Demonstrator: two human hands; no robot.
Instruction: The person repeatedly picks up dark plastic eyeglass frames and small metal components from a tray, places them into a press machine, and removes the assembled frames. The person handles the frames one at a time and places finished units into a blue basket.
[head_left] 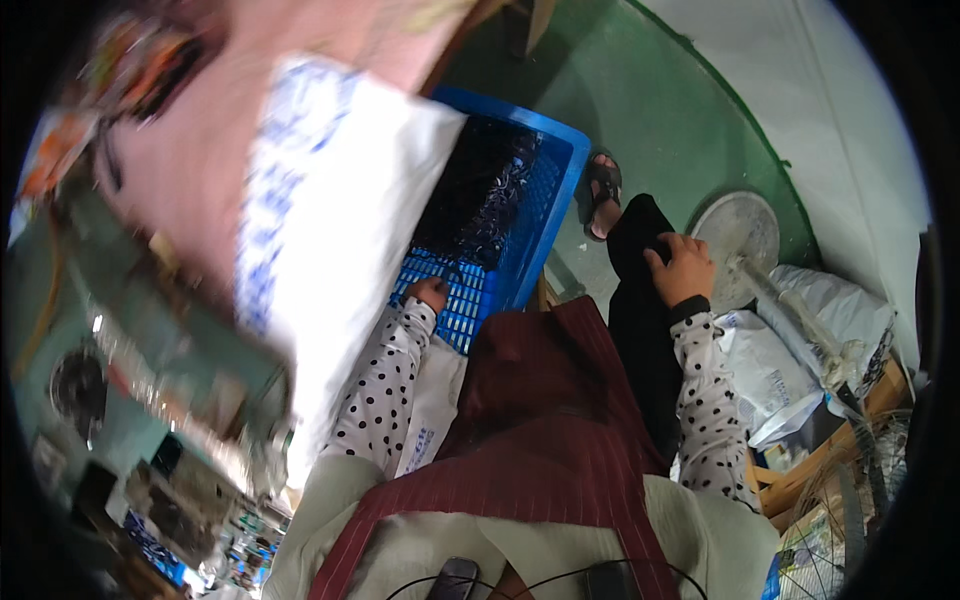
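My left hand [428, 292] reaches down into a blue plastic crate [562, 165], over its slatted floor. Its fingers are curled in, and whatever they may hold is too small to make out. Just beyond them lies a heap of small black parts [470, 195] filling the crate's far portion. A big white bag [335, 215] with blue print, blurred, hangs over the crate's left side and hides part of it. On my black-trousered knee [636, 235] rests my right hand [683, 270], fingers spread and holding nothing.
A pink tabletop [190, 140] spans the upper left, with blurred orange packets [60, 150] at its edge. Right of my knee stand a round grey base with a pole [740, 240] and white sacks [765, 375]. Another white bag [435, 400] sits beside my left forearm.
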